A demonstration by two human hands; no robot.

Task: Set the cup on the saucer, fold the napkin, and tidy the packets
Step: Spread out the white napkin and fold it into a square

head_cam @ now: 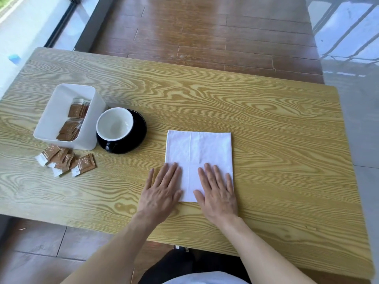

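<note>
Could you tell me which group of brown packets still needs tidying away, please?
The loose packets lying scattered on the table, just in front of the white box. The other packets already stand inside that box.

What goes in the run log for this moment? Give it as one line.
step: napkin | left hand flat on white paper napkin | right hand flat on it | black cup on black saucer | loose brown packets outside white box

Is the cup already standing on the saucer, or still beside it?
On it: the cup stands upright and empty on the black saucer, whose rim shows around its right side.
</note>
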